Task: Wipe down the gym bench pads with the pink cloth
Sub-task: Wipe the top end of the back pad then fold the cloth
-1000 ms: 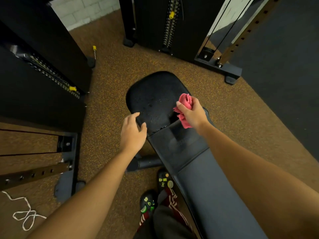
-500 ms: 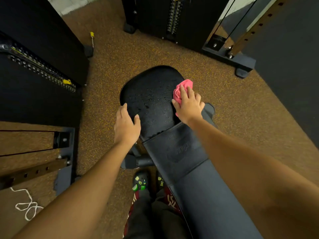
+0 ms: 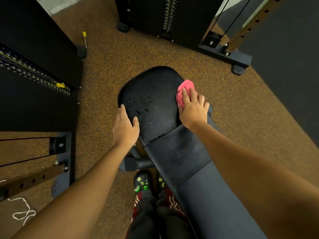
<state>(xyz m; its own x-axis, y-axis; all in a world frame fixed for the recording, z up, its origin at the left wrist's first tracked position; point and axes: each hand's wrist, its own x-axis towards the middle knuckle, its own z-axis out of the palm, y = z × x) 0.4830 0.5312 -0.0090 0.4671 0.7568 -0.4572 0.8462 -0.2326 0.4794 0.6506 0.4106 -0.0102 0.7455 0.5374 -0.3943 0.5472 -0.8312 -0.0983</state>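
Note:
The black seat pad of the gym bench lies in the middle of the view, its surface speckled with wet drops. The longer grey back pad runs from it toward the lower right. My right hand presses the crumpled pink cloth flat against the seat pad's right edge. My left hand rests on the seat pad's left edge, fingers over the rim, thumb on top.
Black weight-stack machines stand at the left and at the top, with a frame foot at the upper right. A white cord lies on the speckled brown floor at lower left. My shoes are beside the bench's leg.
My right hand has slid the pink cloth from the seat pad's near right corner forward along its right edge. My left hand has shifted a little forward along the left edge.

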